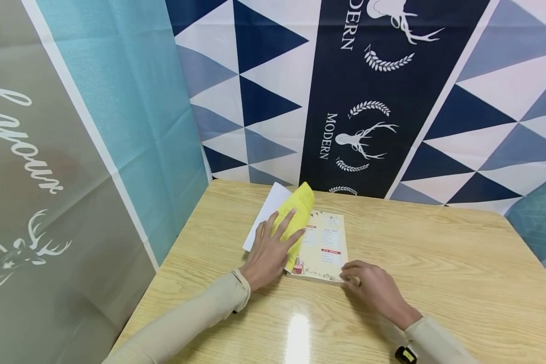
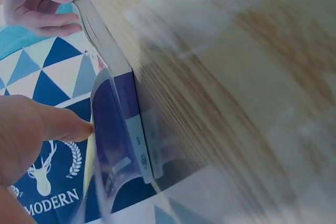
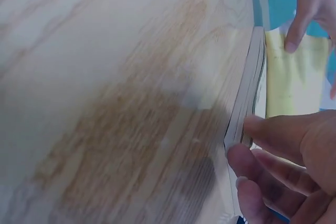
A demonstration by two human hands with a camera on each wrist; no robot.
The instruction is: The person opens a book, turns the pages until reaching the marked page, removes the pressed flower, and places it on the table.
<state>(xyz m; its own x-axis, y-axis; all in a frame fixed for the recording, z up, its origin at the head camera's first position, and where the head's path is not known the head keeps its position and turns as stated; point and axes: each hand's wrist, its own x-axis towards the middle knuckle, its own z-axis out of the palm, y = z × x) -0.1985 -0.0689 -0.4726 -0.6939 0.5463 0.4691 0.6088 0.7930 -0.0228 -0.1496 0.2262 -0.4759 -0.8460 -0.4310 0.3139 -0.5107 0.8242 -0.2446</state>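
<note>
Fingers spread on the left hand, pinching on the right hand: on the wooden table lies an open book, its yellow page beneath the left fingers, its near right corner gripped, leafing the apparent step, pressing that page flat probably called for next.

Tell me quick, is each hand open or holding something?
Left hand: open, fingers spread on the yellow page.
Right hand: closed, pinching a corner of the book.
</note>
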